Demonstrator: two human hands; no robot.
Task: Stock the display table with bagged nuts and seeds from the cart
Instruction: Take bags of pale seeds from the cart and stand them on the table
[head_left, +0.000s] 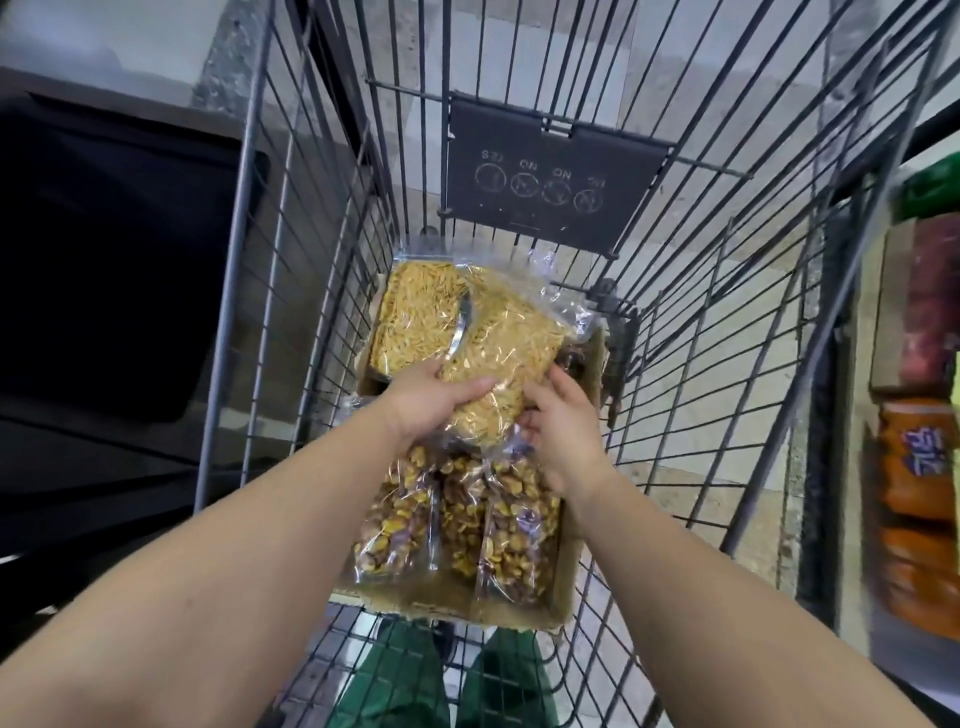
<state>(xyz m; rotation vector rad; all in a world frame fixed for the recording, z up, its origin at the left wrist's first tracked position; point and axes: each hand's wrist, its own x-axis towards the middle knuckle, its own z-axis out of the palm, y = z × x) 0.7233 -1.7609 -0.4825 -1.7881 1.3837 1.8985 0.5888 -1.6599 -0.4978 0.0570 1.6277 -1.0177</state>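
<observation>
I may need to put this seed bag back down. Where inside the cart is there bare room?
Bare wire floor lies right of the cardboard tray, toward the cart side wall, and beyond its far end. The tray is crowded with nut bags and a seed bag; both hands hold another seed bag.

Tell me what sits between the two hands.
In the head view, a clear bag of pale seeds sits between the left hand and the right hand; both grip it.

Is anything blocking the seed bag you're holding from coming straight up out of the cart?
Nothing visible does. Both the left hand and right hand grip the seed bag, which lies on top of the other bags, and the cart is open above it. The display table is not in view.
</observation>
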